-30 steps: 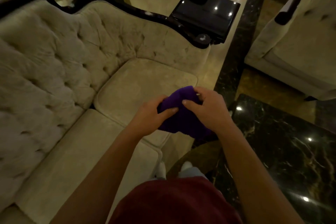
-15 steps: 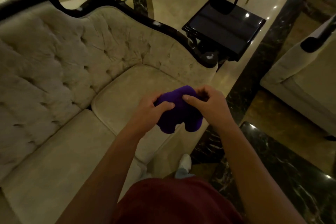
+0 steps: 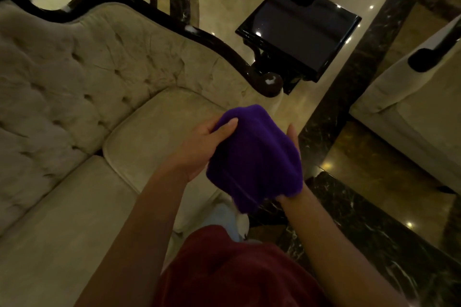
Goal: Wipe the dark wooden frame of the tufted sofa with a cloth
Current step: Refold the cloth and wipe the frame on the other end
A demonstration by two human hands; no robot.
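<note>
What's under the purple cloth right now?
The purple cloth is draped over the right hand; only its thumb and wrist show. The left hand grips its left edge. Fingers underneath are hidden.

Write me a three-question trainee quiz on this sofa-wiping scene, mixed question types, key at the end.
1. True or false: the purple cloth is touching the sofa's dark wooden frame.
2. Multiple choice: what holds the cloth? A) left hand only B) right hand only C) both hands
3. Fill in: the glossy black side table stands on the floor beyond the sofa's ____ end.

Key
1. False; the cloth is held above the seat cushion, apart from the frame.
2. C
3. right, past the frame's round scroll.
</note>
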